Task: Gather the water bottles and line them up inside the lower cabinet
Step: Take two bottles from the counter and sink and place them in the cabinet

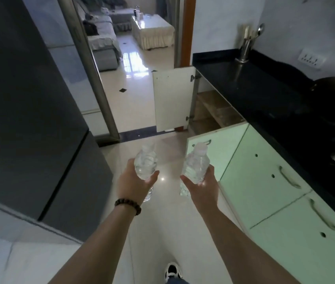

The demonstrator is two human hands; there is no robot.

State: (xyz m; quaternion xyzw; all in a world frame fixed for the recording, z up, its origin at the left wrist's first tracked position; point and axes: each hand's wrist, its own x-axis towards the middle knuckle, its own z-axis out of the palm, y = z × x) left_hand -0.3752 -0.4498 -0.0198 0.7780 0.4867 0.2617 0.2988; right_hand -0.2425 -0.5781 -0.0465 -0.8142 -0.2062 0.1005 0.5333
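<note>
A clear water bottle was held in the left hand, another in the right hand, fingers wrapped round thin, probably crushable, slippery bodies; the open lower cabinet lay far right.

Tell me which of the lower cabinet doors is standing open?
The white door at the far end of the counter, swung out over the floor, showing wooden shelves behind. The green doors nearer the person are closed.
</note>
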